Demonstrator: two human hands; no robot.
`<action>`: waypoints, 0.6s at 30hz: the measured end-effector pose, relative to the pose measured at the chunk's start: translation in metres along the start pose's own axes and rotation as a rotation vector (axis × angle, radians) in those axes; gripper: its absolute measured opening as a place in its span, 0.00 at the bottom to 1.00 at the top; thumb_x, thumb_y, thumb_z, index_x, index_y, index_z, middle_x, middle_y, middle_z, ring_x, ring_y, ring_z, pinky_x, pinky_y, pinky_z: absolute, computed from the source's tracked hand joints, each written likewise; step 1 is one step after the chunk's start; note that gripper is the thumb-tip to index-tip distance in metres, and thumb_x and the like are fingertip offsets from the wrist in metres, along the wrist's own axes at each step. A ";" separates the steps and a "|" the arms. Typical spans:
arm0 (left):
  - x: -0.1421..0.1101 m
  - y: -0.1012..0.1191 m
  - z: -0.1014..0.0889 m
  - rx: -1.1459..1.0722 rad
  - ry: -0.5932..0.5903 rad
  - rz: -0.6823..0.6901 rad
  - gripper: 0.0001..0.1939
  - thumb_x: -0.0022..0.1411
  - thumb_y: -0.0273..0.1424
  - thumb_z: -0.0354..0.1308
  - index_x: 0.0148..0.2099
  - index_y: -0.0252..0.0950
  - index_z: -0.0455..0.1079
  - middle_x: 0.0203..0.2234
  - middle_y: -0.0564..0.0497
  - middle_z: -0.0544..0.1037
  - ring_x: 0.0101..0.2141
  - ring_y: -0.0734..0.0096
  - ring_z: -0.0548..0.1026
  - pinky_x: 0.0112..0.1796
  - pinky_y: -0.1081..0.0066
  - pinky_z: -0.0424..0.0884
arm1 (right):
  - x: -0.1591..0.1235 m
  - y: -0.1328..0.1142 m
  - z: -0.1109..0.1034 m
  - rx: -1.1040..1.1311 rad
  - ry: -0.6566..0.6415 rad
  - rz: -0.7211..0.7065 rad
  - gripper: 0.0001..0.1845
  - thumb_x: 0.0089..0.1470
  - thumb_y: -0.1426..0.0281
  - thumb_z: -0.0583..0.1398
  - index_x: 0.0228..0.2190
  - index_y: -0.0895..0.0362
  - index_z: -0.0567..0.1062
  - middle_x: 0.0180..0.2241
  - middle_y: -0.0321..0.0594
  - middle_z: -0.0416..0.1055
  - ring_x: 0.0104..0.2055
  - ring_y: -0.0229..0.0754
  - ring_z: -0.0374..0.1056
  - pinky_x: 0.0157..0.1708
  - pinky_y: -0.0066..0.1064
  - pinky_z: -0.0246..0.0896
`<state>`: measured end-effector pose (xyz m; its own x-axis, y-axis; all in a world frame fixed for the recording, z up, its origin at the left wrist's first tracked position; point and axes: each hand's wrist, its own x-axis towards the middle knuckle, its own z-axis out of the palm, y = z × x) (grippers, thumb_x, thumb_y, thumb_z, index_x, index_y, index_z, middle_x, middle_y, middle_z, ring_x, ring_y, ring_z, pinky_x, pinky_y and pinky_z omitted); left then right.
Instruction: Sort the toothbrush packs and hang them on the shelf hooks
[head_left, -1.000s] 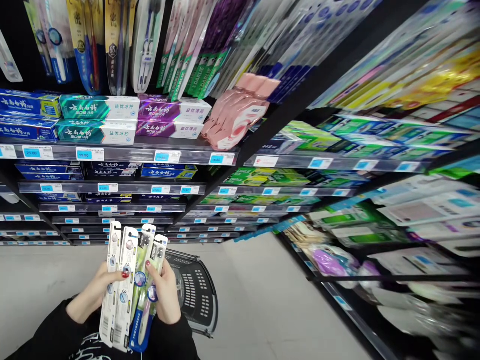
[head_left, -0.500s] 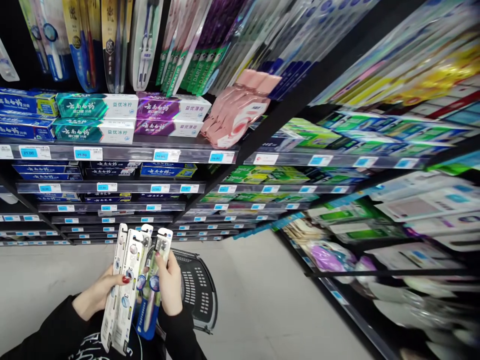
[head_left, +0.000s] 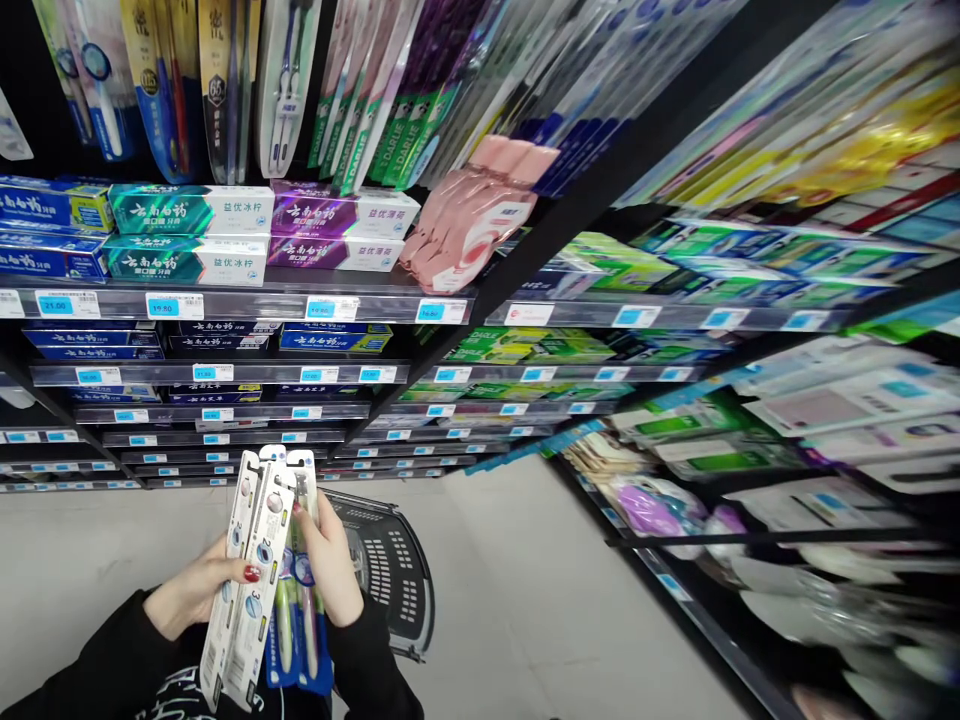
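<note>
My left hand is closed on two white-backed toothbrush packs, its thumb with a red nail pressed over them. Their printed backs face up toward me. My right hand grips toothbrush packs with clear fronts and blue lower ends, a green handle and a pale one showing through. These packs lie close beside the white-backed ones and partly behind them. The fingers of both hands are mostly hidden behind the packs.
A dark shopping basket is below and right of my hands. Ahead, shelves hold toothpaste boxes, pink pouches and hanging toothbrush packs. Another shelf unit runs along the right, above the grey floor.
My right hand has moved slightly left, bringing its packs up against the white-backed ones. The two clear-fronted packs now sit more closely side by side. My left hand has barely moved.
</note>
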<state>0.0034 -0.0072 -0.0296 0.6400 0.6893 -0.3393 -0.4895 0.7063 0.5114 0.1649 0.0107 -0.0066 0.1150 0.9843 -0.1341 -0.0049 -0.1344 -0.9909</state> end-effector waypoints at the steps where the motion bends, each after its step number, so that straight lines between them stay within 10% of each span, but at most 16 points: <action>1: 0.000 -0.001 -0.001 -0.004 -0.007 -0.007 0.37 0.47 0.20 0.59 0.58 0.37 0.50 0.42 0.42 0.76 0.42 0.56 0.74 0.43 0.58 0.68 | 0.000 0.000 0.000 -0.033 -0.010 -0.005 0.15 0.50 0.64 0.55 0.40 0.54 0.70 0.41 0.40 0.71 0.43 0.47 0.66 0.44 0.36 0.58; 18: -0.002 -0.003 0.013 -0.031 -0.030 0.025 0.36 0.40 0.20 0.61 0.55 0.34 0.57 0.38 0.42 0.77 0.39 0.52 0.75 0.40 0.58 0.70 | -0.005 0.001 0.001 0.116 -0.161 0.168 0.12 0.49 0.64 0.54 0.37 0.54 0.70 0.39 0.37 0.71 0.45 0.43 0.64 0.47 0.33 0.54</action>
<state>0.0113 -0.0127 -0.0206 0.6451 0.7017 -0.3025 -0.5231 0.6941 0.4945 0.1632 0.0057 -0.0064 -0.0565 0.9561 -0.2876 -0.1252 -0.2926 -0.9480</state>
